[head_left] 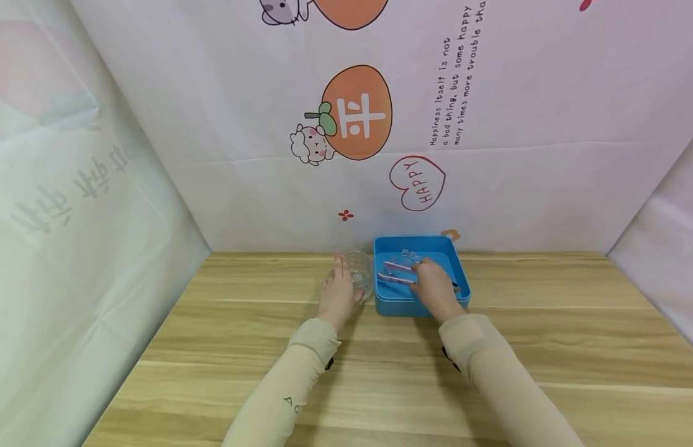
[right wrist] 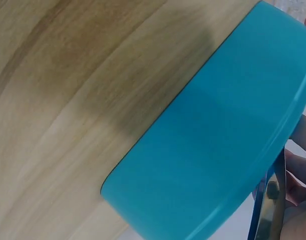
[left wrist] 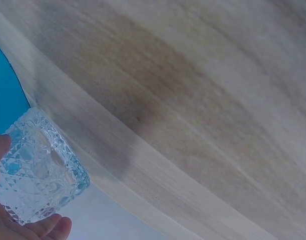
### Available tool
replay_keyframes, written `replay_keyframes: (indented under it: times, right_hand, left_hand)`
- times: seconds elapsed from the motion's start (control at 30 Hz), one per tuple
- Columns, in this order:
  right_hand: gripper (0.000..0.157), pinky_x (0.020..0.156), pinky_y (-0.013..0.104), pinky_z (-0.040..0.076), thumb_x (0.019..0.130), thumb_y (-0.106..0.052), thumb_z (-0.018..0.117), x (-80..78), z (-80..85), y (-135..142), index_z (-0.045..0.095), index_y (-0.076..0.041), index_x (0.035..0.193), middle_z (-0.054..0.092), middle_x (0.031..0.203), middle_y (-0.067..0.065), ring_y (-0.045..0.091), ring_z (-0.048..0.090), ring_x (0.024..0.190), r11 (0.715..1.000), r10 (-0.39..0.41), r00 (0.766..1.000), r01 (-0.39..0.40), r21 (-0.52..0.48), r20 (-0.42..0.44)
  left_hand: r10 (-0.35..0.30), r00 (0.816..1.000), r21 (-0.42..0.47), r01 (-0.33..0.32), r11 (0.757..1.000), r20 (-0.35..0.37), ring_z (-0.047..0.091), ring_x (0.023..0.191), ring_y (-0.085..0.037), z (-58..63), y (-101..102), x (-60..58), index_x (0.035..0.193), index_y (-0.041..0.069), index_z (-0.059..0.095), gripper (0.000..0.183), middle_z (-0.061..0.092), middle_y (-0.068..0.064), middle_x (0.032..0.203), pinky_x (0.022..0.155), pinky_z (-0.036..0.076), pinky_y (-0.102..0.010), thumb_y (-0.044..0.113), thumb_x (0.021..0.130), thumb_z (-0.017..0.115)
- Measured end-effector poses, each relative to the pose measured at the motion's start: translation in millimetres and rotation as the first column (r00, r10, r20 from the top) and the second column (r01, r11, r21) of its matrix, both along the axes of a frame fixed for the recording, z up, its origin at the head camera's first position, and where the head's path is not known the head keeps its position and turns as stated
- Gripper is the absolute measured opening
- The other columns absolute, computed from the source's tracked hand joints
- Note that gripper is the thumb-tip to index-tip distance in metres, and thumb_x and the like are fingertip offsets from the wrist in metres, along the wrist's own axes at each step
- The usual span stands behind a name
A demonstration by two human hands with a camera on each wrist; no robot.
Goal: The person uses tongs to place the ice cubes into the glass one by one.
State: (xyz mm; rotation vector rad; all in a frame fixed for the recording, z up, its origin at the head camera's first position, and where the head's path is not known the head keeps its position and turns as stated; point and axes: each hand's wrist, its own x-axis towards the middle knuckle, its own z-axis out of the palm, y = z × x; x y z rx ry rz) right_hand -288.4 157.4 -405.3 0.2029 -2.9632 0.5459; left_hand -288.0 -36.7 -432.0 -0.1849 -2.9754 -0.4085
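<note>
My left hand point(head_left: 336, 293) curls round a clear cut-glass cup point(head_left: 359, 272) on the table, left of a blue box. In the left wrist view, thumb and fingers lie on opposite sides of the patterned glass point(left wrist: 42, 170). My right hand point(head_left: 434, 289) reaches over the box point(head_left: 416, 308) and grips a pair of tongs with two pink arms point(head_left: 395, 279), spread apart and pointing left inside it. The metal bend of the tongs point(right wrist: 269, 210) shows below the hand in the right wrist view. Several small clear cubes point(head_left: 407, 253) lie in the box near the tong tips.
The wood-grain table point(head_left: 548, 323) runs up to a white printed cloth point(head_left: 257, 205) hanging behind the box. More white cloth point(head_left: 100, 261) hangs along the left side, and another sheet point(head_left: 670, 230) on the right. Box and cup stand side by side near the back edge.
</note>
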Motion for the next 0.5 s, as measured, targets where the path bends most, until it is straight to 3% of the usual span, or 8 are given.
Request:
replay_keyframes:
  times: [0.5]
  right_hand:
    - [0.038,0.092,0.049,0.052,0.084,-0.006,0.070,-5.8,-6.3,-6.1,0.063,0.006,0.119,0.061,0.120,0.025,0.039,0.059,0.110,0.999,-0.020,1.000,0.020,0.030,0.005]
  left_hand:
    - [-0.003,0.999,-0.005,0.003,1.000,-0.032,0.050,0.128,-0.031,-6.0,-1.0,-4.1,0.151,-0.003,0.015,0.090,0.013,-0.017,0.161,0.104,0.045,-0.044,0.037,0.088,0.066]
